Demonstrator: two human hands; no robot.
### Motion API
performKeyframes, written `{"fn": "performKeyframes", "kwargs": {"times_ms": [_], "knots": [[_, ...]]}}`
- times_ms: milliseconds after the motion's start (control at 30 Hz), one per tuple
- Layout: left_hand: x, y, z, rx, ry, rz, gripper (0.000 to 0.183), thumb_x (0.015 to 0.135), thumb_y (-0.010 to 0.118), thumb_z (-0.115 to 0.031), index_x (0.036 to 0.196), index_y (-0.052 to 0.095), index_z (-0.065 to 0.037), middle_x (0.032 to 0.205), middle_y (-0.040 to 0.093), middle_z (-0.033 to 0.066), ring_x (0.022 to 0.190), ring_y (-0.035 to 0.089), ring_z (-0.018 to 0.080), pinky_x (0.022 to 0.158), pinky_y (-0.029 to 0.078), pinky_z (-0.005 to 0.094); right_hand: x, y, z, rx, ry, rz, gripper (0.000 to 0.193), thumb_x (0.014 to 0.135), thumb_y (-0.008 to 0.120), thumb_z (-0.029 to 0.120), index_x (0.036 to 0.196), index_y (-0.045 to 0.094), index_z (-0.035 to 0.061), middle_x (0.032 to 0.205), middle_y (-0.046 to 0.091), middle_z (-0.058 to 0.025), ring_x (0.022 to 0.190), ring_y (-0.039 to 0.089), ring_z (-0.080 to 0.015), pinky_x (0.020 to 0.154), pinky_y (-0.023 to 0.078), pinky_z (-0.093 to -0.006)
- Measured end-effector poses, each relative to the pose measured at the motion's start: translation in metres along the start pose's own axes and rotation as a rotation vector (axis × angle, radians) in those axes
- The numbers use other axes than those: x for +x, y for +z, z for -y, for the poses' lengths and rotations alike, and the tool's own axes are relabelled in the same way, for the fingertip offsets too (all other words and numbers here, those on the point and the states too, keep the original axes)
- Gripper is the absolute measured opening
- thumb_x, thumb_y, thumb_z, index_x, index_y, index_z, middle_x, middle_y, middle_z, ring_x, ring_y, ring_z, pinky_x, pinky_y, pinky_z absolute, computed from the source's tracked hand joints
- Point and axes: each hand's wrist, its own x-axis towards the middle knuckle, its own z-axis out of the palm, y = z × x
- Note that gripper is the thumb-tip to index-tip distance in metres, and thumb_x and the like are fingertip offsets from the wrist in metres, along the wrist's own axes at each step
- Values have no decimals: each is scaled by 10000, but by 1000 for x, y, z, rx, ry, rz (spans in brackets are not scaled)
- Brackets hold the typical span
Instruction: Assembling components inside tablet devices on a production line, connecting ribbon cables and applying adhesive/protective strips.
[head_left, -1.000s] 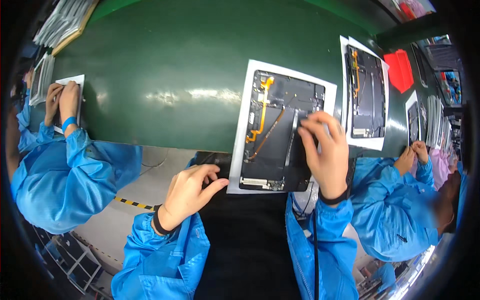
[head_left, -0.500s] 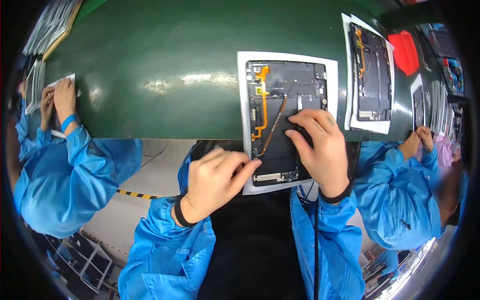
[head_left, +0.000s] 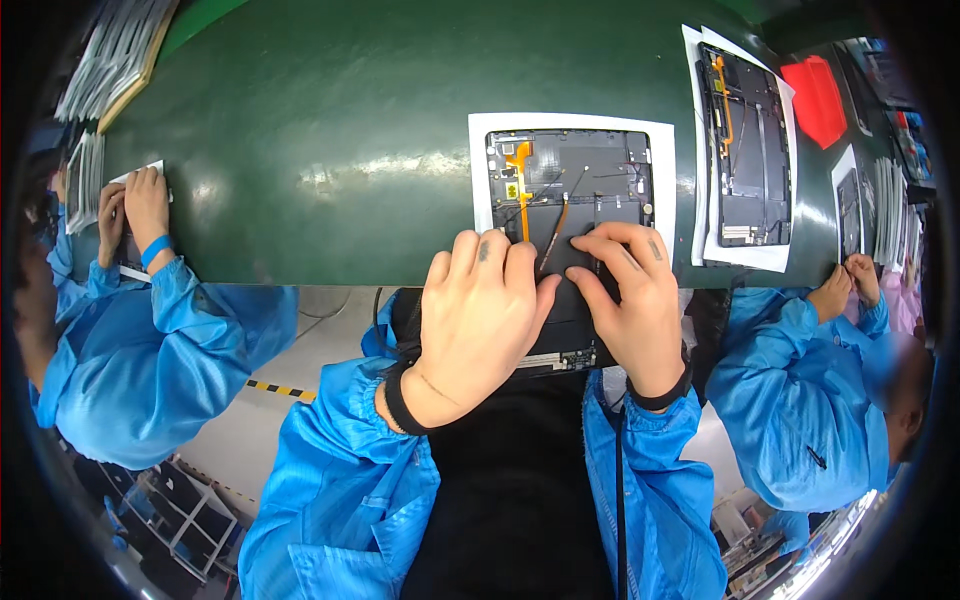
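A black tablet housing (head_left: 610, 160) lies on a white sheet (head_left: 660, 150) at the table's near edge. An orange flex cable (head_left: 523, 155) runs down its left side, and a brown ribbon cable (head_left: 553, 232) slants across the middle. My left hand (head_left: 475, 310) rests over the housing's left part, fingers bent forward and thumb apart, covering the orange cable's lower end. Over the lower right part is my right hand (head_left: 635, 300), its thumb and index fingertip a little apart beside the brown cable. Nothing shows between them. Black bands circle both wrists.
To the right, a second tablet housing (head_left: 750, 150) lies on white sheets, with a red tray (head_left: 815, 100) beyond it. Co-workers in blue sit at left (head_left: 170, 370) and right (head_left: 800, 400), handling similar pieces. Stacked sheets (head_left: 115, 60) stand at the far left.
My left hand has moved up and right from the housing's lower left corner onto its left side. My right hand stays nearly in place. The view has shifted slightly.
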Motion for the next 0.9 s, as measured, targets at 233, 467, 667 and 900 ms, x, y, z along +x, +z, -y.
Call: {"fn": "performKeyframes", "kwargs": {"times_ms": [233,467,667,900], "knots": [[11,5,0,37,-2,75,161,827,813,-163,864,682,-77,843,626,66,841,629,291,710,504,412,2,1,-4,16,0,-13,288,790,805,10,1073,752,29,1091,678,-111,1048,633,-338,907,528,-432],[17,-10,28,-107,-117,-19,118,841,763,-112,823,660,-57,778,601,110,770,614,326,675,503,440,0,2,-7,31,-15,-24,279,793,805,14,1065,750,30,1091,678,-108,1049,632,-336,914,525,-433],[22,-10,48,-79,-171,-32,158,879,768,-138,836,658,-32,747,558,102,746,578,299,672,480,433,6,-1,-9,27,-8,-25,221,874,764,43,1090,736,9,1083,683,-142,1023,644,-363,900,525,-438],[12,-13,56,-272,-93,-133,159,849,813,-28,914,670,-4,775,557,77,704,562,206,633,469,335,28,3,8,-52,130,-6,222,917,747,107,1126,736,30,1074,691,-126,950,674,-364,825,545,-439]]}}
